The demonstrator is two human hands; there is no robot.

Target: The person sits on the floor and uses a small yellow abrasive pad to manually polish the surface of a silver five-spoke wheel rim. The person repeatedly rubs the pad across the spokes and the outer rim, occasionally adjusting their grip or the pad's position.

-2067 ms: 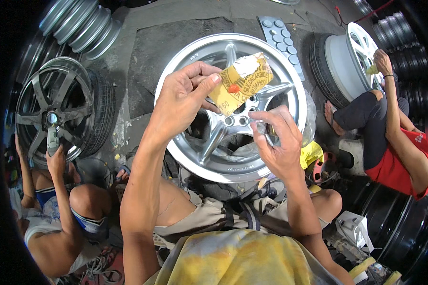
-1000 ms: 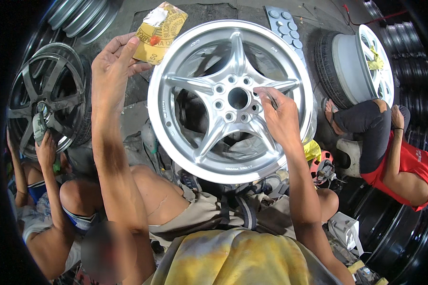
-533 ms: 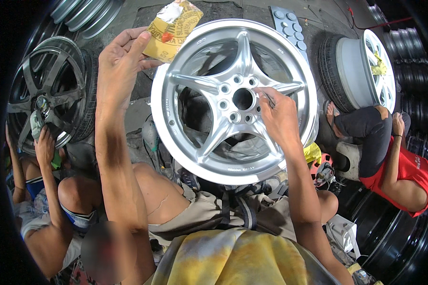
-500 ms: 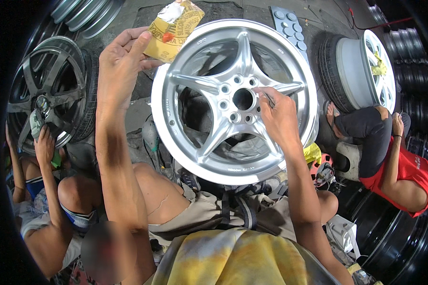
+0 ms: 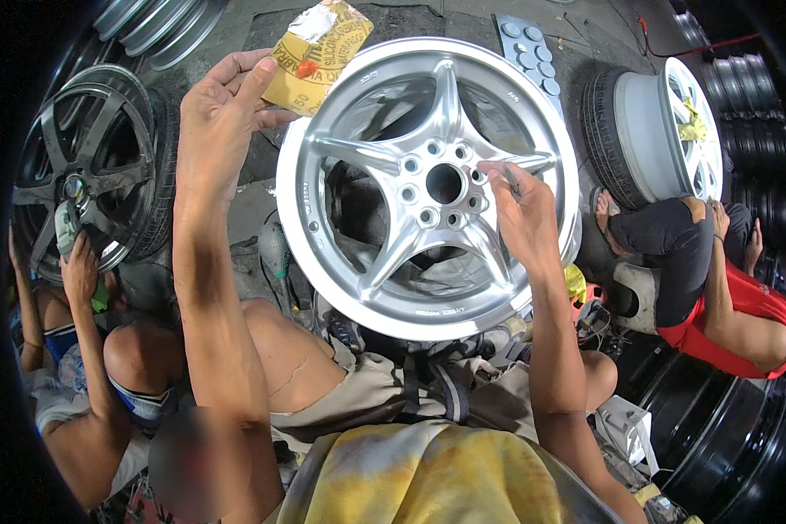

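My left hand [image 5: 223, 109] is raised at the wheel's far left edge, pinching a yellow-brown sheet of sandpaper [image 5: 299, 80] between thumb and fingers. A white smear of paste and a small red-orange dab lie on the sheet. A silver five-spoke wheel rim [image 5: 295, 218] lies face up in front of me. Over its hub, just right of the round centre hole, my right hand [image 5: 526, 210] is closed, fingers pinched near a bolt hole. Whatever sits between those fingertips is too small and hidden to make out.
At left, another person's hand [image 5: 80, 269] rubs a dark wheel [image 5: 48, 188] with a grey pad. A tyred white wheel [image 5: 651, 131] stands at right beside a seated person in red [image 5: 742, 327]. A grey tray with round knobs [image 5: 526, 52] lies beyond the rim. A power tool [image 5: 275, 249] lies left.
My right hand has shifted a little right, away from the centre hole, baring more of the bolt holes. My left hand keeps its hold on the sandpaper. The person at right has moved their arms.
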